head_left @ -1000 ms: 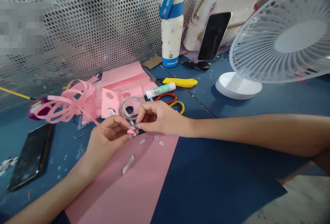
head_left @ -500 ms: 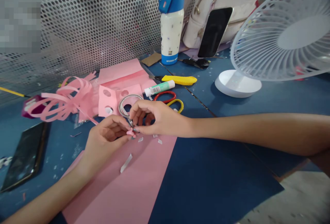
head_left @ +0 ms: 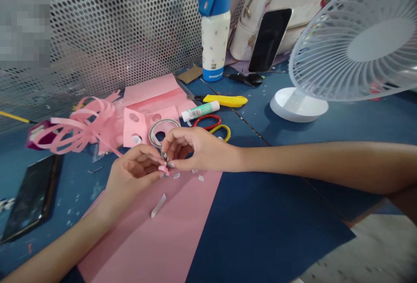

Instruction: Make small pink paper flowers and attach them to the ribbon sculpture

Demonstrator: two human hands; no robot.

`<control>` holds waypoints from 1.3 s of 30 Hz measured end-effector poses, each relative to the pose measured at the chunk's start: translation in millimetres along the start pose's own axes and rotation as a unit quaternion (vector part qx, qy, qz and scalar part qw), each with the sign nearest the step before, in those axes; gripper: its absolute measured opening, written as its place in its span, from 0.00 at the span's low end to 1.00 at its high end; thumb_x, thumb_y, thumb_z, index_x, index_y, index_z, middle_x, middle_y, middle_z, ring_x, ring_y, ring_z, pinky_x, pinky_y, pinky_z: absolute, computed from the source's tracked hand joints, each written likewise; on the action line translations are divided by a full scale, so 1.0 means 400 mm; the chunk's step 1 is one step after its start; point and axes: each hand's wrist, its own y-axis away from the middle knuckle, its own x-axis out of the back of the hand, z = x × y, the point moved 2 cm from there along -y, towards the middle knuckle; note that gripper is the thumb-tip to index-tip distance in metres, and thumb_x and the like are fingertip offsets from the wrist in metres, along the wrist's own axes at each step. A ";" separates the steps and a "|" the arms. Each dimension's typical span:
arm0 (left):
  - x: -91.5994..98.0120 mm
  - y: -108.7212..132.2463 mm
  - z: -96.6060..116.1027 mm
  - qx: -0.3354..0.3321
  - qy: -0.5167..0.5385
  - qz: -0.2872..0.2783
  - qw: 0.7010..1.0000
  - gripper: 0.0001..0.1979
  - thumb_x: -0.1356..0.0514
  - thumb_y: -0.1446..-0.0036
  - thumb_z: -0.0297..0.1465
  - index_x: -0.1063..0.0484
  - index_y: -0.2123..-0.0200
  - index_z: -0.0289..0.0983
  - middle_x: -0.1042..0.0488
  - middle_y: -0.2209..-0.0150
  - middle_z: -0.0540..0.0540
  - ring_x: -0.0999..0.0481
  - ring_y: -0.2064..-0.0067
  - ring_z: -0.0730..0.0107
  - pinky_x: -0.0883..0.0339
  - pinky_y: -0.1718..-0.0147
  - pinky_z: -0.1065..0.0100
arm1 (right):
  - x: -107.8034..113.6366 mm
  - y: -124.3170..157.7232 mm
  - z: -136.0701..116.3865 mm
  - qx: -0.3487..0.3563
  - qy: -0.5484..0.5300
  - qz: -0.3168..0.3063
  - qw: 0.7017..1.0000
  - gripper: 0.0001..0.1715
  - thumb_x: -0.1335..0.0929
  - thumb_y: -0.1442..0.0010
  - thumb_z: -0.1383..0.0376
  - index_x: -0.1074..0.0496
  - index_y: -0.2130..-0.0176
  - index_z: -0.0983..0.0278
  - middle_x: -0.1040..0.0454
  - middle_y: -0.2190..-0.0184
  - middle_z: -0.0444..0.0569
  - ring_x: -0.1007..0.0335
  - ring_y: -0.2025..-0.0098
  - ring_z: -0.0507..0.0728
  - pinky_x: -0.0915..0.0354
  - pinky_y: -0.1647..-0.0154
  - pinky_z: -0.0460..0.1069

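Between the fingertips of my left hand is a small pink paper piece, pinched over a pink sheet. My right hand meets it from the right, thumb and fingers closed on a tiny dark and whitish bit at the piece's upper edge, too small to make out. Just behind the fingers lies a roll of tape, partly covered by my right hand. Scissors with a red and a yellow handle loop lie beyond my right hand. Small white scraps rest on the sheet.
Farther back are a glue stick, a yellow cutter, pink strips and a bottle. A fan stands at the right, a phone lies at the left.
The whole view has shifted slightly. Both hands keep nearly the same pose around the small pink piece, with only slight finger movement.
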 end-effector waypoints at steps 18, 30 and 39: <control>-0.011 0.004 0.004 -0.009 0.035 -0.019 0.999 0.12 0.26 0.52 0.21 0.22 0.65 0.38 0.16 0.67 0.49 0.14 0.64 0.67 0.18 0.60 0.70 | -0.018 0.018 -0.027 0.052 0.083 0.018 0.995 0.12 0.35 0.44 0.78 0.32 0.62 0.63 0.27 0.66 0.42 0.25 0.63 0.51 0.30 0.60 0.46; 0.000 -0.002 -0.005 -0.025 0.028 0.022 0.999 0.08 0.26 0.49 0.24 0.19 0.66 0.40 0.17 0.68 0.51 0.16 0.65 0.70 0.19 0.59 0.71 | 0.015 0.012 -0.025 0.228 0.256 0.058 0.938 0.04 0.29 0.37 0.71 0.27 0.63 0.62 0.28 0.57 0.47 0.29 0.56 0.53 0.29 0.56 0.47; 0.000 0.003 0.001 -0.056 0.001 0.050 0.997 0.07 0.27 0.49 0.23 0.18 0.69 0.40 0.17 0.69 0.50 0.17 0.66 0.70 0.19 0.60 0.70 | 0.023 0.010 -0.025 0.246 0.284 0.073 0.924 0.02 0.26 0.37 0.69 0.22 0.63 0.63 0.26 0.58 0.48 0.26 0.54 0.53 0.30 0.51 0.48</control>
